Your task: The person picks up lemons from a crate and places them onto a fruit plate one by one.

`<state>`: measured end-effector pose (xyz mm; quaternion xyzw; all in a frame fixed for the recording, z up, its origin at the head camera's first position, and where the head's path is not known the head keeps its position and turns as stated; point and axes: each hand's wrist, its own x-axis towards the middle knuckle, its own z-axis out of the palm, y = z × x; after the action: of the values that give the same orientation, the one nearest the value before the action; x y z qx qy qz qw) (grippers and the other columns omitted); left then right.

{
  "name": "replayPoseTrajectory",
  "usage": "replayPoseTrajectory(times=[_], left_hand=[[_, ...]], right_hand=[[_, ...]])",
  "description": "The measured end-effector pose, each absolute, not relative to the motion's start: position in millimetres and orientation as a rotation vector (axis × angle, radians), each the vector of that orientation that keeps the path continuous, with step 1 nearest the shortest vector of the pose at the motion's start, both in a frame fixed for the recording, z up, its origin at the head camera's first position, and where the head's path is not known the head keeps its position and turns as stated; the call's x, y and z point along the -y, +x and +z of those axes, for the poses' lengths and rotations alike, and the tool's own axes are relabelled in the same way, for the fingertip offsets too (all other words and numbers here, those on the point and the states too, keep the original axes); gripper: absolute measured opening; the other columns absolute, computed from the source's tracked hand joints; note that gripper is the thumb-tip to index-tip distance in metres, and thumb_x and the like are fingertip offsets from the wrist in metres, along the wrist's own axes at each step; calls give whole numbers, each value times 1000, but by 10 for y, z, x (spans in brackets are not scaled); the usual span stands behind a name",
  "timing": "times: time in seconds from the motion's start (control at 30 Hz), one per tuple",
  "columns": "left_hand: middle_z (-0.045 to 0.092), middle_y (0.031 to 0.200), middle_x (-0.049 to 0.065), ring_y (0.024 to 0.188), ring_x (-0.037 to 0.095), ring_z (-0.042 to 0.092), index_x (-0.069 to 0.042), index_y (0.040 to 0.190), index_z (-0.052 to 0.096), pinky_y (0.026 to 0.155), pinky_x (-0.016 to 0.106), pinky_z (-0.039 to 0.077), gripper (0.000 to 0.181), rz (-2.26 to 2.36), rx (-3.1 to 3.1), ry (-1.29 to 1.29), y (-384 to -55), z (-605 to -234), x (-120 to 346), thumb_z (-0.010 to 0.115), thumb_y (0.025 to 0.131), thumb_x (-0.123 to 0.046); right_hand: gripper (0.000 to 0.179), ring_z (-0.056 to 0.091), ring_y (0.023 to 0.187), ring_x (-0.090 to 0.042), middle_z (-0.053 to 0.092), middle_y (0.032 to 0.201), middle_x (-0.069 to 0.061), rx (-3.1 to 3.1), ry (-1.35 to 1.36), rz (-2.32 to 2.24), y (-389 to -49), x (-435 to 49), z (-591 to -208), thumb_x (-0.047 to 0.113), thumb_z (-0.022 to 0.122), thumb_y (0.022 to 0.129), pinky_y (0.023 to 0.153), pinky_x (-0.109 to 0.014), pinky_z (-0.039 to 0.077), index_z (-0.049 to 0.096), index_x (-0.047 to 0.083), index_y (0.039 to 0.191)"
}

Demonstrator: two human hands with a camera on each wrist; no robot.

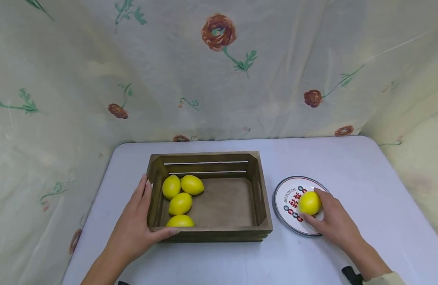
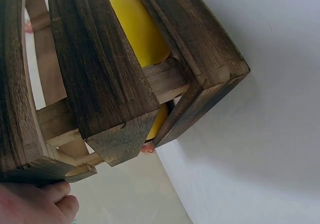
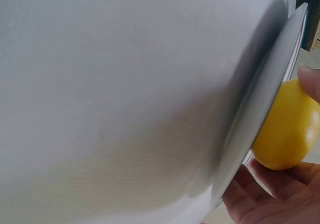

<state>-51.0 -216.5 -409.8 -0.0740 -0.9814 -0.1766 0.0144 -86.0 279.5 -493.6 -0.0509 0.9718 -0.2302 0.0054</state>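
Note:
A brown slatted wooden crate (image 1: 222, 234) sits on the white table with several yellow lemons (image 1: 180, 204) along its left side. My left hand (image 1: 135, 223) holds the crate's near left corner, fingers against the left wall and thumb along the front rim. In the left wrist view that hand (image 2: 37, 204) shows only partly, by the slats. To the right of the crate lies a round white plate (image 1: 284, 198) with red characters and a dark rim. Over the plate, my right hand (image 1: 334, 217) grips another lemon (image 1: 309, 203) between thumb and fingers; whether it touches the plate I cannot tell.
A white-covered table (image 1: 368, 178) carries the crate and plate. Behind and at both sides hangs a pale curtain (image 1: 162, 71) printed with flowers. Crate and plate stand with a narrow gap between them.

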Motion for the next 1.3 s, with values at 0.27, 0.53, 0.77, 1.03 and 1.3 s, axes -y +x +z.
replayPoseTrajectory(times=[0.27,0.53,0.77,1.03,1.3], left_hand=[[-14,153,-5,139,29,15,-12,148,3,102,56,29,125,-547,3062,-223,-493,-4104,2171,53,58,-84],[-11,154,-2,138,30,15,-12,148,3,102,56,29,124,-535,3048,-249,-504,-4101,2189,53,59,-83],[-12,154,-3,139,29,15,-13,148,3,102,55,29,126,-535,3053,-234,-504,-4116,2178,53,58,-84],[-12,154,-3,139,28,14,-12,148,3,102,55,29,126,-538,3051,-236,-504,-4124,2170,53,58,-83],[-12,154,-3,140,27,12,-13,148,2,102,55,29,125,-544,3042,-242,-503,-4133,2176,54,58,-83]], right_hand=[[88,40,116,-41,41,132,-24,-3020,-186,-702,-866,-2746,-4931,42,75,72,96,-59,32,33,-2,137],[90,40,116,-40,40,134,-22,-3021,-176,-692,-864,-2742,-4971,45,75,71,96,-59,33,33,0,137],[94,37,119,-41,39,136,-21,-3050,-218,-660,-899,-2716,-4830,50,74,70,94,-61,34,32,2,139],[92,37,120,-36,39,137,-15,-3084,-286,-656,-908,-2625,-4459,54,72,70,94,-60,36,32,10,139],[94,34,126,-35,35,143,-12,-3113,-376,-667,-906,-2460,-4002,64,63,71,95,-59,35,26,18,144]])
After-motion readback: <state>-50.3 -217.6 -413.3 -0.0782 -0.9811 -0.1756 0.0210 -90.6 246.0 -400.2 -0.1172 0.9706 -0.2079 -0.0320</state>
